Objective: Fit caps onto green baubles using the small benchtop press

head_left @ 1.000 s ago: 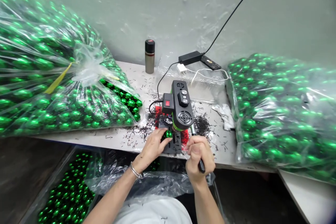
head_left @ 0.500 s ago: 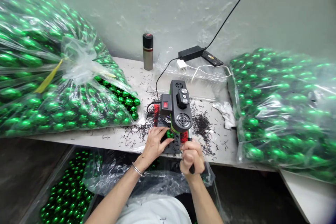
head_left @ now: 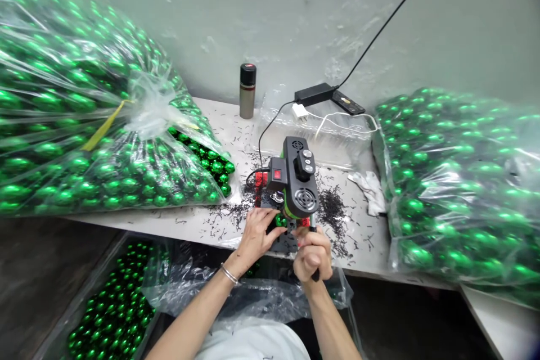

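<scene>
A small black bench press machine [head_left: 298, 174] with round vents, knobs and a red switch stands on the table. Under its head sits a shiny green ball [head_left: 280, 220]. My left hand [head_left: 258, 233] has its thumb and fingers around the ball's left side, closed on it. On the right, my right hand [head_left: 313, 253] is wrapped around the machine's black lever handle [head_left: 315, 274]. The machine's dark base [head_left: 283, 244] shows between my hands, with red parts [head_left: 260, 181] beside it. What lies directly under the head is partly hidden.
Large clear bags of green balls stand left [head_left: 105, 180] and right [head_left: 439, 191]. Black scraps [head_left: 331, 206] litter the table. Behind are a bottle [head_left: 247, 93], a power adapter [head_left: 314, 94] and a white cloth [head_left: 371, 191]. An open bag of balls [head_left: 113, 304] lies below the edge.
The whole scene has shifted a little right and down as my head moved. My hands keep their places on the ball and the lever handle.
</scene>
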A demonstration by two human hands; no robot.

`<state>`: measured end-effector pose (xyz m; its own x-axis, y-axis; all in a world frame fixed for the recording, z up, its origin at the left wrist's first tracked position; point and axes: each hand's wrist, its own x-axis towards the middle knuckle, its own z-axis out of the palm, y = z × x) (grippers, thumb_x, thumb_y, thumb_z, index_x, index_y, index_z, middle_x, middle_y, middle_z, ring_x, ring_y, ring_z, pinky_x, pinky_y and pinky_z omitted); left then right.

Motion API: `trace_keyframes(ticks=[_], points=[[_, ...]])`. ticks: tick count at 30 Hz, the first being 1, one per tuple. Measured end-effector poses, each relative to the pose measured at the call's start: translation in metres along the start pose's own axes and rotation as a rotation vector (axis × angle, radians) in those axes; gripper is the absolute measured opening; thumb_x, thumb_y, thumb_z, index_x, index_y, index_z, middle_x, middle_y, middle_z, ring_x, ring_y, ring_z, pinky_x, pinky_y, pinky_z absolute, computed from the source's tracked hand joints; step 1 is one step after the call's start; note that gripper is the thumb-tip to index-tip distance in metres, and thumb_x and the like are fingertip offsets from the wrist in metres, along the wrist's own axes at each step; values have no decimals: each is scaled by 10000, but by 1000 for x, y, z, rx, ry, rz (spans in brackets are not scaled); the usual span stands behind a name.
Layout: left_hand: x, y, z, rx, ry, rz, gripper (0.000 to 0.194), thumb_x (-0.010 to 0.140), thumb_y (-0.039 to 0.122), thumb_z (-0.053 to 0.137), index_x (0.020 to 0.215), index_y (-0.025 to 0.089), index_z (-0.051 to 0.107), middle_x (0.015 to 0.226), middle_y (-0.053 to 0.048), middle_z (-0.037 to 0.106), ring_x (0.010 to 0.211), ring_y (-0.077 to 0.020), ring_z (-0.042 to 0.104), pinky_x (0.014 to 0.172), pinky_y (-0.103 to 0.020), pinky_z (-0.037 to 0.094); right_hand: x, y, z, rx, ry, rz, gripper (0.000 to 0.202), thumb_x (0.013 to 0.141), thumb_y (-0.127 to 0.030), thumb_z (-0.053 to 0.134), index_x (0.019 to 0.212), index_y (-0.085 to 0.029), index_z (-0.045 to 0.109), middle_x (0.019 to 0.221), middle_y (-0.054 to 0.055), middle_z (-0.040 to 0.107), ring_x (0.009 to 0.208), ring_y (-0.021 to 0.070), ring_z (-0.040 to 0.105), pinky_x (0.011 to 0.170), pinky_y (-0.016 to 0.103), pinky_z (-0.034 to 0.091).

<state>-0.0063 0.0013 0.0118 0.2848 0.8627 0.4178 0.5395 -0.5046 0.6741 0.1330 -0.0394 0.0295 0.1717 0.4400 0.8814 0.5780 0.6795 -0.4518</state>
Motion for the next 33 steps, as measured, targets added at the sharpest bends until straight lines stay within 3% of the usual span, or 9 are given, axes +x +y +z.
trace_keyframes(ticks=[5,11,14,18,20,22,25,29,33], points=[[1,2,1,-30,-1,-38,321,888,342,694,1168,188,667,1109,-119,702,1049,-278,621,965,-489,474,10,-1,-3,-28,-46,-102,302,979,-195,376,694,-190,477,769,-10,533,686,127,625,740,360,507],[1,6,-1,-77,32,-69,345,846,331,749,1141,167,678,1093,-119,713,1032,-282,629,964,-492,484,68,-41,-9,-1,41,172,330,960,-180,443,633,-188,493,674,-6,539,603,115,541,561,274,406],[-20,11,-16,-91,52,-66,348,894,349,690,1195,180,651,1115,-118,699,1053,-274,622,950,-471,498,93,-57,-12,1,5,302,340,951,-190,490,611,-188,481,650,-7,530,615,115,539,574,273,404],[-58,10,-47,-21,11,-11,555,874,481,680,1339,203,557,1212,-137,658,1109,-288,599,955,-464,496,95,-61,-11,-12,-4,234,347,935,-153,504,592,-187,471,632,-9,530,599,110,526,564,277,391],[-61,3,-62,66,32,2,649,846,555,678,1370,203,528,1247,-151,638,1130,-308,587,952,-470,491,89,-58,-9,-15,8,199,342,928,-133,502,592,-186,472,625,-10,531,592,110,527,557,277,386],[-48,-8,-74,189,94,-2,550,916,505,605,1360,190,531,1263,-161,626,1141,-310,578,955,-467,476,83,-55,-7,-13,32,186,340,927,-125,495,593,-185,471,620,-12,531,586,110,526,552,276,382],[-7,-30,-86,452,158,-77,338,989,301,491,1287,168,576,1234,-168,636,1068,-302,582,902,-451,461,78,-53,-7,-20,42,184,337,928,-130,487,596,-187,477,625,-12,534,584,113,528,551,276,377],[39,-55,-88,684,42,-155,256,912,114,482,1109,130,646,947,-169,682,903,-305,568,828,-447,441,75,-51,-10,-37,-12,175,322,923,-127,480,607,-191,484,636,-10,542,612,124,548,580,282,392],[46,-58,-88,663,21,-147,260,857,106,545,1094,128,648,867,-150,679,873,-302,574,833,-441,443,71,-50,-11,-31,-24,169,313,920,-105,468,619,-191,474,634,-14,540,623,123,552,590,279,392]])
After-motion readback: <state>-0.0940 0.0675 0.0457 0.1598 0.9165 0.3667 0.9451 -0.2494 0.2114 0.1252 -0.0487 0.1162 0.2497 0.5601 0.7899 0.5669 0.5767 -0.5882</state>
